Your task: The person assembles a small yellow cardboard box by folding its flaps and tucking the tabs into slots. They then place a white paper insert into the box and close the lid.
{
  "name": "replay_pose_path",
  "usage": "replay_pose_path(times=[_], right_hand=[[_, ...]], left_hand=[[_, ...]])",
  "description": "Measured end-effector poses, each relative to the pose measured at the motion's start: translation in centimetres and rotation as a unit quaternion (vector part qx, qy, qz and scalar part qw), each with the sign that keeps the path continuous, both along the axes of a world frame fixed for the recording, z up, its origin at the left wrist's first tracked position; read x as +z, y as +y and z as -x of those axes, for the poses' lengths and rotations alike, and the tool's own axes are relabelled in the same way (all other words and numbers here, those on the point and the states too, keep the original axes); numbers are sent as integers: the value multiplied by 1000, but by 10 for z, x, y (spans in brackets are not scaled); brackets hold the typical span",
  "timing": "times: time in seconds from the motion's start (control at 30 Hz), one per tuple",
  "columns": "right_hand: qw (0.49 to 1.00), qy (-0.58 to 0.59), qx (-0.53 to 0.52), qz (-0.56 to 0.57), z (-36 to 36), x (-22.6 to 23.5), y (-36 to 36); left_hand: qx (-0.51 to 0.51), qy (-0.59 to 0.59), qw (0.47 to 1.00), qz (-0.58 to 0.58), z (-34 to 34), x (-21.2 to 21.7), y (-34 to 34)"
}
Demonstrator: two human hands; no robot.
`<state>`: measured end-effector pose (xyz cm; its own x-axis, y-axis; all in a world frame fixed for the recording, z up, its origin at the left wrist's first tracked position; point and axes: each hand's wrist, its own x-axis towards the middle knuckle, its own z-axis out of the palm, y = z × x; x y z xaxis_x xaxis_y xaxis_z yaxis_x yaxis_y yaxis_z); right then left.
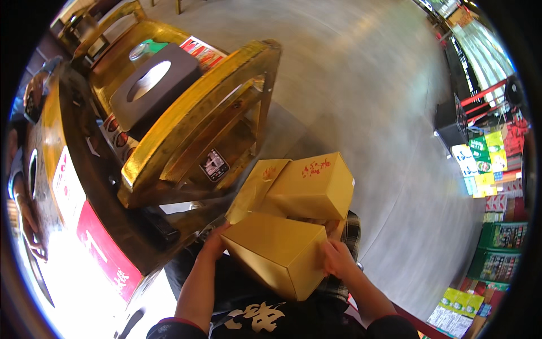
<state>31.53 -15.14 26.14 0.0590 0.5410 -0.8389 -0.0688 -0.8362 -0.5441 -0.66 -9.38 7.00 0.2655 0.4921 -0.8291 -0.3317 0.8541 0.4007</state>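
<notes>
1. Gripping a gold cardboard box (276,254) from both sides, the person holds it low in front of their body, above the lap and dark clothing.
2. The left hand (214,240) presses against the box's left end; its fingers are mostly hidden behind the box, so I cannot tell how they lie.
3. The right hand (337,259) sits on the box's right end, fingers curled together over the edge.
4. A second gold box (313,186) lies just behind the held one (touching or very nearly so), with red marks on its top and one flap (254,189) hanging open on its left.
5. A wooden chair (197,135) stands to the left, near the boxes, pushed up to a wooden table (121,56).
6. A grey tissue box (152,85) rests on that table.
7. Stacked green and yellow cartons (497,248) line the far right, well apart from the hands.
</notes>
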Motion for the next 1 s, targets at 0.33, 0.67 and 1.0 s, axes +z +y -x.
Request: replay_pose_path(times=[0.33,0.67,1.0], right_hand=[[768,-85,484,-411,-7,60,28],[725,-58,570,-383,-4,95,29],[745,-112,583,-305,-41,141,28]], left_hand=[[-149,-183,966,-108,17,80,8],[-162,-234,956,66,41,86,-8],[-329,-193,924,-19,-1,172,-2]])
